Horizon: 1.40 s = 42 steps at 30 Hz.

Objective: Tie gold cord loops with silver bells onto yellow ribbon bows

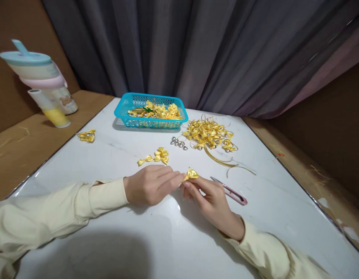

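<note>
Over the middle of the white marbled table, my two hands meet at a small yellow satin bow (191,174). My right hand (207,195) pinches the bow between thumb and forefinger. My left hand (156,183) is closed, its fingertips at the bow's left side; whether it grips a thread or the ribbon is hidden. Just beyond the left hand lie several loose yellow bows (161,155). Behind them sits a cluster of silver beads (178,143). Pink-handled thread snips (230,192) rest beside my right hand, and several gold cords (218,159) lie beyond it.
A blue plastic basket (150,123) with yellow bows stands at the back. Right of it is a pile of bows with cords (208,131). Another small bow bundle (86,135) lies at left. A tumbler (42,73) and a yellow thread spool (53,112) stand beyond the table's left edge.
</note>
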Each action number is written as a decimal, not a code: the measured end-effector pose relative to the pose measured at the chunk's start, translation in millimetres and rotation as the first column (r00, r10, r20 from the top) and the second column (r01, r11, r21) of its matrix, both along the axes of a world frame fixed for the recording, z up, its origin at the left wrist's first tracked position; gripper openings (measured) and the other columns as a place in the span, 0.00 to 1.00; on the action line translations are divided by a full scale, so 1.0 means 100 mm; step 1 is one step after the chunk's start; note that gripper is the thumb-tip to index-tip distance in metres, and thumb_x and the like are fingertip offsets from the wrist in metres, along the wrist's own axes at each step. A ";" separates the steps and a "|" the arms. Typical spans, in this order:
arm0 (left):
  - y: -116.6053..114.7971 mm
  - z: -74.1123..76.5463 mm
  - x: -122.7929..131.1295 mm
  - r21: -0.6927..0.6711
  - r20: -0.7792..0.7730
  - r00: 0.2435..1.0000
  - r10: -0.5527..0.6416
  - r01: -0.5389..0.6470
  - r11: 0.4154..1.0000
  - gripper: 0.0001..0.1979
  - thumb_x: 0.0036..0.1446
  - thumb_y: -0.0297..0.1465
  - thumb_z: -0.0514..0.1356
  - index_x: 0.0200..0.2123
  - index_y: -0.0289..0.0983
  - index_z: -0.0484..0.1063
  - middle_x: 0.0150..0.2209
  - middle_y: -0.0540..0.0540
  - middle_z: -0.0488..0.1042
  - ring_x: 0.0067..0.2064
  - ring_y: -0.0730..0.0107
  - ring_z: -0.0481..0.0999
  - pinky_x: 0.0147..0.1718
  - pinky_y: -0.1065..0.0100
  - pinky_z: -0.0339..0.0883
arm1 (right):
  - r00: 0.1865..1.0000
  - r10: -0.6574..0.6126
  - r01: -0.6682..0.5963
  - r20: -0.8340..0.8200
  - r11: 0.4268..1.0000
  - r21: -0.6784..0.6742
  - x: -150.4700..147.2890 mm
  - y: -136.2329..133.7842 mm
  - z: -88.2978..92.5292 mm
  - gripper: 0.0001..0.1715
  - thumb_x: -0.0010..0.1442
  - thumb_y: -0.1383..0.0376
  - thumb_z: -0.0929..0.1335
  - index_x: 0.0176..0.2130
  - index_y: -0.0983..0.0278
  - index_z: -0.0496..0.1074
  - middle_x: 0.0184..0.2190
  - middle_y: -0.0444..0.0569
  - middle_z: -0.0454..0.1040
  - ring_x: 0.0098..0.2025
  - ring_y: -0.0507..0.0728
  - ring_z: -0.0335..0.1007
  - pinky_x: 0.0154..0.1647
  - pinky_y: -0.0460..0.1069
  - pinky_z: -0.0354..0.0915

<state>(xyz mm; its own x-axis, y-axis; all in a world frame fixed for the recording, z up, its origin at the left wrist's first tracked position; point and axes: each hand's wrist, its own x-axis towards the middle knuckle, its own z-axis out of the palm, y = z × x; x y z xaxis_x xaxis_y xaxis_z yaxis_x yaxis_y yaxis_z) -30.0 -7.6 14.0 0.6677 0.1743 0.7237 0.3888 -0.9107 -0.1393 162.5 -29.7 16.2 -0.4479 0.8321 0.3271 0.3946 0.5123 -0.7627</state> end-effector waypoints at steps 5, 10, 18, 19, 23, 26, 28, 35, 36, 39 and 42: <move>-0.03 -0.05 0.07 -0.229 0.109 0.987 0.115 -0.088 0.970 0.06 0.62 0.28 0.51 0.40 0.32 0.64 0.29 0.44 0.76 0.29 0.69 0.75 0.28 0.68 0.71 | 0.999 -0.023 0.026 0.049 0.998 -0.057 -0.02 0.00 0.01 0.13 0.64 0.65 0.60 0.29 0.64 0.67 0.19 0.43 0.69 0.21 0.49 0.63 0.23 0.43 0.58; -0.06 -0.11 0.10 -0.330 0.142 0.979 0.148 -0.094 0.939 0.09 0.64 0.27 0.48 0.42 0.32 0.65 0.31 0.44 0.77 0.32 0.71 0.76 0.32 0.69 0.71 | 0.998 -0.019 0.025 0.053 0.993 -0.118 -0.03 -0.01 -0.02 0.11 0.64 0.66 0.59 0.32 0.64 0.66 0.20 0.42 0.68 0.21 0.49 0.64 0.25 0.43 0.59; -0.05 -0.13 0.11 -0.341 0.101 0.984 0.150 -0.107 0.934 0.08 0.64 0.26 0.49 0.37 0.33 0.66 0.29 0.45 0.76 0.29 0.71 0.75 0.30 0.70 0.68 | 0.992 -0.031 0.042 0.123 0.996 -0.085 -0.04 -0.03 -0.03 0.12 0.63 0.67 0.58 0.28 0.63 0.63 0.19 0.41 0.66 0.20 0.48 0.59 0.24 0.43 0.56; -0.05 -0.14 0.11 -0.365 0.093 0.984 0.152 -0.109 0.925 0.08 0.64 0.26 0.48 0.36 0.33 0.66 0.29 0.45 0.75 0.29 0.71 0.75 0.31 0.70 0.68 | 0.992 -0.044 0.054 0.115 0.995 -0.081 -0.04 -0.02 -0.04 0.11 0.64 0.66 0.58 0.30 0.63 0.63 0.20 0.41 0.66 0.20 0.48 0.59 0.24 0.42 0.56; -0.06 -0.15 0.10 -0.411 0.060 0.982 0.182 -0.142 0.900 0.11 0.64 0.27 0.46 0.34 0.33 0.66 0.28 0.46 0.73 0.29 0.71 0.73 0.30 0.71 0.66 | 0.993 -0.046 0.049 0.110 0.999 -0.023 -0.03 -0.02 -0.06 0.11 0.65 0.65 0.58 0.32 0.64 0.63 0.22 0.42 0.67 0.22 0.48 0.60 0.26 0.42 0.56; -0.06 -0.15 0.11 -0.522 0.063 0.972 0.227 -0.162 0.837 0.12 0.65 0.28 0.46 0.32 0.35 0.66 0.24 0.50 0.69 0.25 0.74 0.70 0.27 0.73 0.62 | 0.993 -0.036 0.036 0.115 0.999 0.007 -0.01 -0.01 -0.06 0.12 0.65 0.67 0.57 0.30 0.64 0.63 0.21 0.42 0.65 0.20 0.48 0.58 0.24 0.42 0.55; -0.06 -0.13 0.12 -0.642 0.084 0.954 0.289 -0.170 0.748 0.12 0.64 0.30 0.48 0.29 0.36 0.65 0.21 0.53 0.67 0.22 0.77 0.67 0.24 0.75 0.60 | 0.994 -0.041 0.043 0.102 0.999 -0.015 -0.01 -0.01 -0.05 0.13 0.65 0.67 0.57 0.30 0.64 0.63 0.19 0.41 0.64 0.20 0.48 0.57 0.24 0.43 0.55; -0.07 -0.05 0.15 -0.857 0.155 0.950 0.270 -0.007 0.515 0.13 0.64 0.29 0.47 0.27 0.36 0.62 0.22 0.55 0.65 0.23 0.79 0.64 0.29 0.76 0.59 | 0.994 -0.108 0.109 0.016 0.988 -0.109 -0.01 0.03 -0.04 0.10 0.63 0.66 0.59 0.37 0.65 0.69 0.16 0.40 0.64 0.18 0.48 0.59 0.24 0.43 0.57; -0.07 -0.05 0.16 -0.869 0.160 0.950 0.267 0.007 0.494 0.14 0.64 0.29 0.46 0.26 0.36 0.62 0.21 0.55 0.64 0.23 0.79 0.64 0.29 0.75 0.59 | 0.994 -0.105 0.106 0.019 0.989 -0.107 -0.01 0.02 -0.04 0.11 0.63 0.66 0.59 0.36 0.65 0.69 0.16 0.40 0.64 0.18 0.48 0.59 0.24 0.43 0.57; -0.05 -0.06 0.17 -0.916 0.198 0.929 0.312 0.062 0.396 0.15 0.64 0.31 0.47 0.24 0.36 0.60 0.21 0.54 0.63 0.23 0.79 0.63 0.30 0.74 0.59 | 0.995 -0.082 0.087 0.050 0.990 -0.108 0.00 0.01 -0.03 0.13 0.63 0.67 0.59 0.31 0.65 0.69 0.15 0.41 0.65 0.17 0.48 0.59 0.23 0.43 0.57; 0.01 -0.09 0.18 -0.959 0.276 0.873 0.402 0.220 0.180 0.14 0.64 0.34 0.47 0.27 0.35 0.61 0.19 0.55 0.59 0.20 0.79 0.58 0.23 0.74 0.55 | 0.996 -0.089 0.093 0.030 0.985 -0.145 0.01 -0.01 -0.02 0.12 0.62 0.66 0.60 0.30 0.65 0.69 0.15 0.41 0.66 0.17 0.48 0.60 0.21 0.43 0.57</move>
<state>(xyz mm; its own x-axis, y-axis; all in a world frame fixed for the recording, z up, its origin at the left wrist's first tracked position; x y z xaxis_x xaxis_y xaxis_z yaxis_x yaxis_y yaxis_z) -11.6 -7.0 5.4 0.3063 0.9496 0.0672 0.1995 -0.1330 0.9708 163.9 -30.2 13.9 -0.3741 0.9078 0.1894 0.4532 0.3571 -0.8167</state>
